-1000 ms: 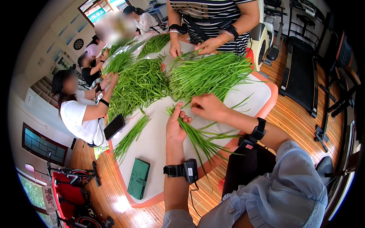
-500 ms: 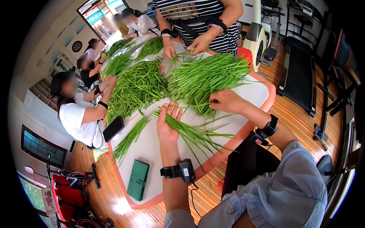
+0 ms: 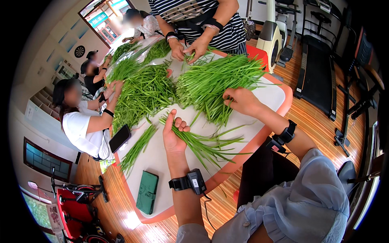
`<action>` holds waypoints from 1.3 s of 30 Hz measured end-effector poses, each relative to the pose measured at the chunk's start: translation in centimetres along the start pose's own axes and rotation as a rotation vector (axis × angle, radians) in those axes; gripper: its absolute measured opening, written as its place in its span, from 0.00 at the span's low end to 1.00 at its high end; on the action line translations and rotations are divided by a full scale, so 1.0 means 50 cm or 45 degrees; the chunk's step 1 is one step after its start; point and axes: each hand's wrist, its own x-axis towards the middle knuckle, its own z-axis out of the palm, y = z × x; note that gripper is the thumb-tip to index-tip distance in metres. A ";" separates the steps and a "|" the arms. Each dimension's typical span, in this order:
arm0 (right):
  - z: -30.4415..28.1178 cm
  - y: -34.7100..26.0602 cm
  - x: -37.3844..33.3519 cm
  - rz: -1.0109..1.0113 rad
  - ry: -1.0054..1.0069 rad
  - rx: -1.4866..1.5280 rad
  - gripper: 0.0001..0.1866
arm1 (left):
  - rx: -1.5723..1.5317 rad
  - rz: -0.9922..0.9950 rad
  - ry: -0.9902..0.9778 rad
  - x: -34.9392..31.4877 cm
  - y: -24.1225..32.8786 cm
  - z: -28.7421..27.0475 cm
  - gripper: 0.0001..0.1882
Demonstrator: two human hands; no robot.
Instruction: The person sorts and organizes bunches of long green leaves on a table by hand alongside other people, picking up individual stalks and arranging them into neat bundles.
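My left hand (image 3: 175, 135) is closed around a bunch of long green chives (image 3: 202, 145), thumb pointing up; the leaves fan out to the right over the table's near edge. My right hand (image 3: 240, 101) is at the near right side of a large heap of chives (image 3: 221, 83). Its fingers are curled in at the leaves, and whatever they pinch, if anything, is too small to make out. Left of my left hand, a small bundle of chives (image 3: 139, 148) lies on the white table (image 3: 162, 190) with its orange rim.
A green phone case (image 3: 147, 192) and a dark phone (image 3: 120, 138) lie near the table's left side. Another chive heap (image 3: 142, 91) spreads beyond. Across stands a person in stripes (image 3: 196, 20), handling stalks; others sit along the left. A treadmill (image 3: 318, 77) stands right.
The stalk stretched between my hands is gone from my right fingers, which are now at the heap's leaves. My left fingers have curled tighter round the bunch. The person across has brought both hands together.
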 end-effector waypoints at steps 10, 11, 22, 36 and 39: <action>-0.022 0.031 -0.035 -0.001 0.113 -0.031 0.09 | 0.041 -0.189 0.000 -0.007 0.000 0.008 0.09; -0.020 0.029 -0.035 -0.027 0.129 -0.039 0.08 | 0.041 -0.198 0.005 -0.006 -0.003 0.008 0.09; 0.020 -0.004 -0.019 -0.148 0.160 -0.057 0.06 | 0.142 -0.198 0.026 -0.004 -0.017 0.009 0.13; 0.081 -0.106 -0.018 0.053 -0.281 0.871 0.09 | 0.387 -0.150 0.042 -0.008 -0.048 0.035 0.13; 0.070 -0.070 -0.026 0.078 -0.339 0.936 0.10 | 0.408 -0.157 0.033 -0.009 -0.048 0.040 0.14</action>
